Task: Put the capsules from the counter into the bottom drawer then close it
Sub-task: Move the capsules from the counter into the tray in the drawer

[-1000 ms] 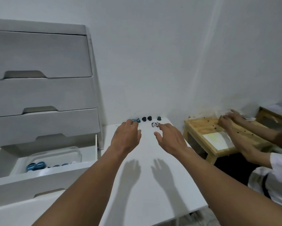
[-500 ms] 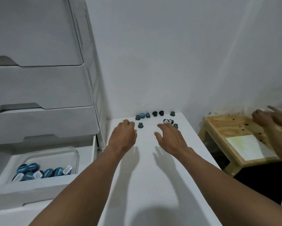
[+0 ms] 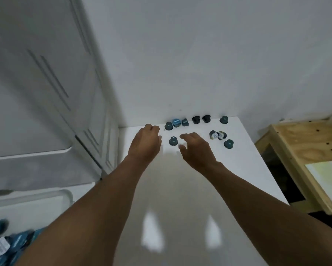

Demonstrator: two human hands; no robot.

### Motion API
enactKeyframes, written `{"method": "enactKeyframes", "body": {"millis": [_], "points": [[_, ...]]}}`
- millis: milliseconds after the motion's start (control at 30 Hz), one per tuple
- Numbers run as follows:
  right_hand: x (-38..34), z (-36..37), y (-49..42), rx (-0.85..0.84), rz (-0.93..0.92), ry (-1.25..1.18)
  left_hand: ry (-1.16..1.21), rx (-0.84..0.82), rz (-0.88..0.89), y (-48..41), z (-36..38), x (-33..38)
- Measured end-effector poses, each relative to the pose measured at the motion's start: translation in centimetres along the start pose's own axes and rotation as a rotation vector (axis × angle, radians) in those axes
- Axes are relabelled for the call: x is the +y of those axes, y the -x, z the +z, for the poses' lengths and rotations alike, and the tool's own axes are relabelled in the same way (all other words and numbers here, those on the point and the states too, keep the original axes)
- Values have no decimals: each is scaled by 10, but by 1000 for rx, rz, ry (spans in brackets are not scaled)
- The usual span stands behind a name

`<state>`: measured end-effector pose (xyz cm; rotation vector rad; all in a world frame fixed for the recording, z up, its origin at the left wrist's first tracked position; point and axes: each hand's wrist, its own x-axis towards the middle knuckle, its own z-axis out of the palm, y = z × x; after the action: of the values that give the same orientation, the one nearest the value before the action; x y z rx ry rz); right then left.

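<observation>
Several dark blue and black capsules lie at the back of the white counter [image 3: 190,189], in a row by the wall [image 3: 195,119] and in a looser group nearer me. One teal capsule [image 3: 173,140] sits between my two hands. My left hand [image 3: 145,144] hovers just left of it, fingers loosely curled, holding nothing. My right hand [image 3: 196,148] reaches in from the right with fingers spread, its fingertips close to that capsule. The bottom drawer [image 3: 30,208] stands pulled out at lower left, with several blue capsules [image 3: 2,244] inside.
A tall white drawer unit [image 3: 46,93] rises along the counter's left side. A low wooden table [image 3: 305,150] with a pale sheet [image 3: 328,181] stands to the right, past a dark gap. The white wall closes off the back.
The view has dropped and moved closer to the counter. Both hands have advanced toward the capsules, the right one swinging left toward the teal capsule. The other person's hands are out of view.
</observation>
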<state>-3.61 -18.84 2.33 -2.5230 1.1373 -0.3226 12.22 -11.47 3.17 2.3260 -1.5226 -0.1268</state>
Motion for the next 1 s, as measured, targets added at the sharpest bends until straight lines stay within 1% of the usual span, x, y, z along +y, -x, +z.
{"method": "enactKeyframes", "body": {"millis": [167,400,467,567,667,800,1000], "points": [[14,36,-51,-57,39,-19,49,7,10,-47,42,-14],[40,83,-92,-134,25,-42,146,-68,-11,-103,86,-27],[50,91,-96,-133,16,-37,167,-92,-9,-113,98,-26],[64,98,-102,-83,42,-69,188,-110,-8,-122,115,-21],[69,99,-107,-60,40,-67,198,-97,-20,-125,127,-18],[73,99,-110,-49,42,-85,209,-34,-63,-128,135,-13],[72,95,-107,-66,82,-113,198,5,-101,-127,135,-12]]}}
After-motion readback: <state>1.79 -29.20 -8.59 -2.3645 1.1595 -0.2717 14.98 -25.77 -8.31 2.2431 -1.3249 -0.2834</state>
